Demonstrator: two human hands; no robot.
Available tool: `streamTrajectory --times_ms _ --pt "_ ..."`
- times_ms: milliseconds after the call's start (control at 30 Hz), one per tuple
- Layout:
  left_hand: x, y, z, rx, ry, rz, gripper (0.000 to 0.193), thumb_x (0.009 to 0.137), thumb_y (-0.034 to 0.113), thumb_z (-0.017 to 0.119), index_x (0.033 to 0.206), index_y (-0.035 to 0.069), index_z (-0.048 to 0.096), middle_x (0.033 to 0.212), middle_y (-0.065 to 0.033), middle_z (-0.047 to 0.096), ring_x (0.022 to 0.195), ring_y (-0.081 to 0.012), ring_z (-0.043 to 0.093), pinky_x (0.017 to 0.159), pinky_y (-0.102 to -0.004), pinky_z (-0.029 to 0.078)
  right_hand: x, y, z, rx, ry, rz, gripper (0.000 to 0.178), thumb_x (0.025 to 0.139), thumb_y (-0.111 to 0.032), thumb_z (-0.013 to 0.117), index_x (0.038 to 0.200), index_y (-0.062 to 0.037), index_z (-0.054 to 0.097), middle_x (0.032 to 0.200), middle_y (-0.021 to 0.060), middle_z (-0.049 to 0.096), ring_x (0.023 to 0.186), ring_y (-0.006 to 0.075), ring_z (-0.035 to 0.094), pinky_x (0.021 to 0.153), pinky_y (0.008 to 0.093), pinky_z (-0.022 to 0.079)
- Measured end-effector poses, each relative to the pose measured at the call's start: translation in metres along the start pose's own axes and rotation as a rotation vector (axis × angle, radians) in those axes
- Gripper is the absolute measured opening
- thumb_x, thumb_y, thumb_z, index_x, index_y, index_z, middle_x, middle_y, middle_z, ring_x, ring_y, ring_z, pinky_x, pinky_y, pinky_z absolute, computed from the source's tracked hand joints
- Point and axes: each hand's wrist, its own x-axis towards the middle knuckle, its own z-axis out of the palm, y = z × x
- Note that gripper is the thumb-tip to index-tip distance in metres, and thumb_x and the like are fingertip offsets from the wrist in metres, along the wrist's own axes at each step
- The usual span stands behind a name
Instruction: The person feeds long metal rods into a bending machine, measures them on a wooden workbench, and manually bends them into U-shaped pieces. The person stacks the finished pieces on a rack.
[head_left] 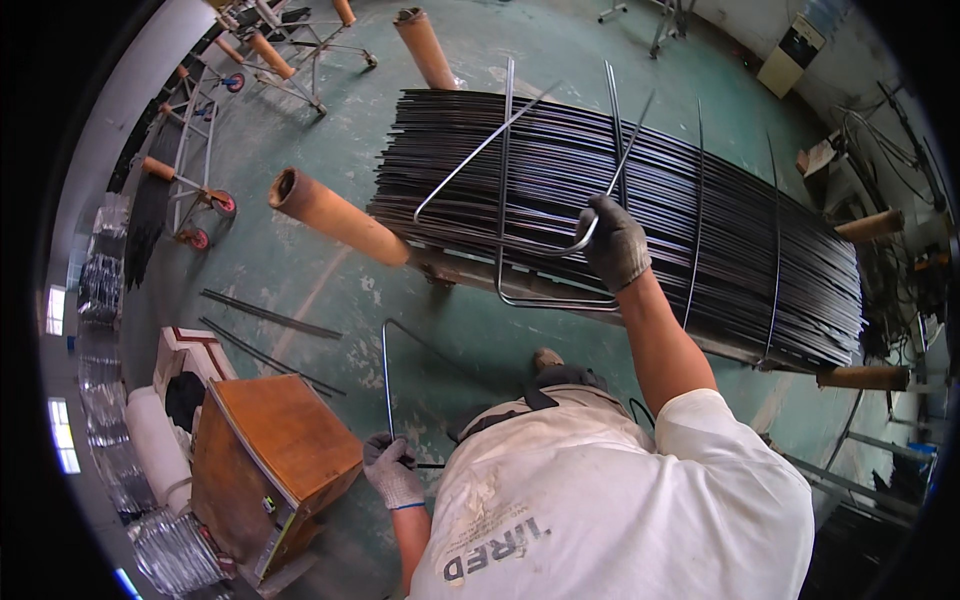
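the right arm (665,345) is pointing forward, its gloved right hand (613,243) gripping; the gloved left hand (393,472) is gripping lower.

Shiny metal, matt cloth
Ctr-L: our bent rod (386,370), smooth glossy metal; our gloves (617,246), matt cloth. Upper R: rod stack (668,215), semi-gloss metal. Floor (320,150) scuffed, shiny.

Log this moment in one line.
left grip: gloved, holding bent rod; right grip: gloved, holding curved rod; dark rod stack: ahead; brown box: left
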Motion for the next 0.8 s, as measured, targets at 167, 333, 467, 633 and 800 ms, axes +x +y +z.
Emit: streamTrajectory --times_ms 167,333,467,633,800 --pt "0.001 -0.009 -0.028 -0.038 0.070 -0.004 0.022 0.086 -0.006 0.068 0.106 0.003 0.064 0.088 -0.0107 0.073 0.062 -0.0182 0.064 0.058 -0.0308 0.049 -0.035 0.036 0.064 -0.127 -0.389 0.182 0.016 0.113 -0.016 0.072 0.118 -0.0061 0.061 0.108 0.0130 0.074 0.102 0.0265 0.075 0.088 0.0432 0.068" --pt "-0.006 -0.021 -0.052 -0.059 0.134 -0.010 0.023 0.086 -0.005 0.069 0.106 0.002 0.063 0.090 -0.0115 0.073 0.062 -0.0196 0.063 0.058 -0.0317 0.050 -0.062 0.082 0.086 -0.108 -0.492 0.305 0.017 0.112 -0.010 0.073 0.123 -0.0059 0.061 0.114 0.0163 0.077 0.101 0.0341 0.078 0.087 0.0517 0.068" --pt "-0.014 -0.025 -0.061 -0.111 0.189 -0.047 0.024 0.087 -0.006 0.068 0.109 0.003 0.063 0.088 -0.0113 0.071 0.062 -0.0183 0.062 0.055 -0.0319 0.047 -0.054 0.129 0.069 -0.332 -0.477 0.224 0.015 0.109 -0.009 0.076 0.116 -0.0002 0.065 0.118 0.0188 0.080 0.106 0.0323 0.080 0.096 0.0497 0.068" --pt "-0.015 -0.047 -0.074 -0.166 0.237 -0.059 0.022 0.087 -0.004 0.069 0.105 0.006 0.063 0.084 -0.0073 0.068 0.060 -0.0161 0.060 0.052 -0.0308 0.044 -0.045 0.150 0.057 -0.322 -0.554 0.284 0.013 0.110 -0.009 0.075 0.116 -0.0028 0.065 0.120 0.0179 0.080 0.107 0.0332 0.080 0.097 0.0503 0.067" --pt "-0.030 -0.062 -0.071 -0.192 0.281 -0.102 0.024 0.085 -0.003 0.071 0.106 0.007 0.065 0.081 -0.0043 0.066 0.059 -0.0151 0.060 0.052 -0.0300 0.044 -0.069 0.149 0.048 -0.373 -0.491 0.253 0.015 0.109 -0.014 0.077 0.115 -0.0038 0.067 0.121 0.0181 0.081 0.112 0.0356 0.080 0.100 0.0517 0.066"
